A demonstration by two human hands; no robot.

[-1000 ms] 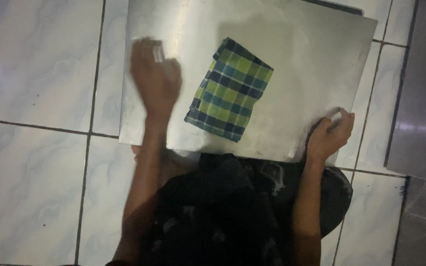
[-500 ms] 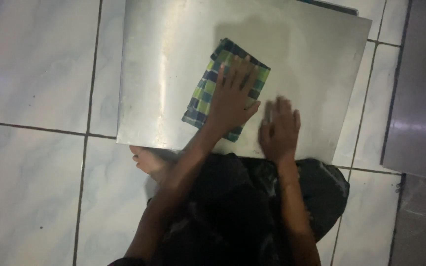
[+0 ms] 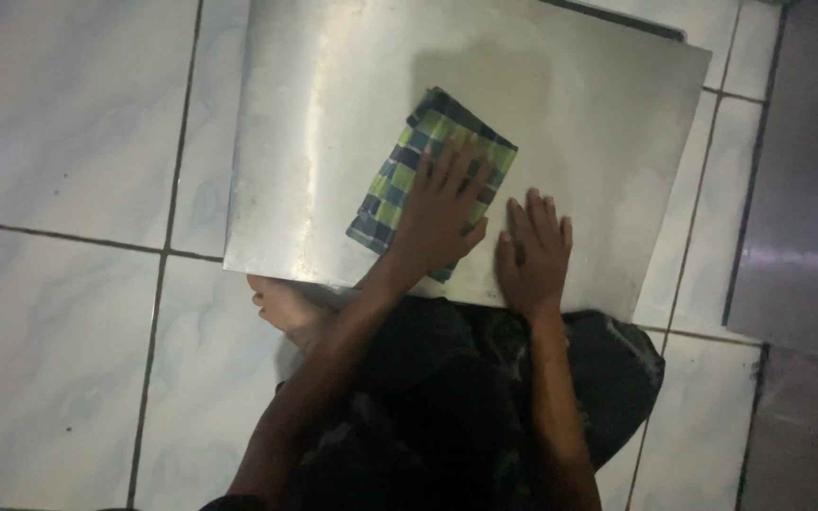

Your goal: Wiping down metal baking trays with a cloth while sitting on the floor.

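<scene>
A folded green and blue checked cloth [image 3: 407, 161] lies on a shiny metal sheet [image 3: 333, 114] that rests on the floor tiles. My left hand [image 3: 439, 210] lies flat on the cloth's near right part, fingers spread. My right hand [image 3: 532, 251] lies flat on the bare metal just to the right of the cloth, close beside my left hand, and holds nothing.
White floor tiles [image 3: 68, 123] surround the sheet. My bare foot [image 3: 286, 305] pokes out under the sheet's near edge, and my dark-clothed lap [image 3: 447, 397] is below. A dark grey surface [image 3: 807, 189] runs along the right side.
My left hand moved from the sheet's left part onto the cloth. My right hand slid from the sheet's near right corner to just beside the cloth.
</scene>
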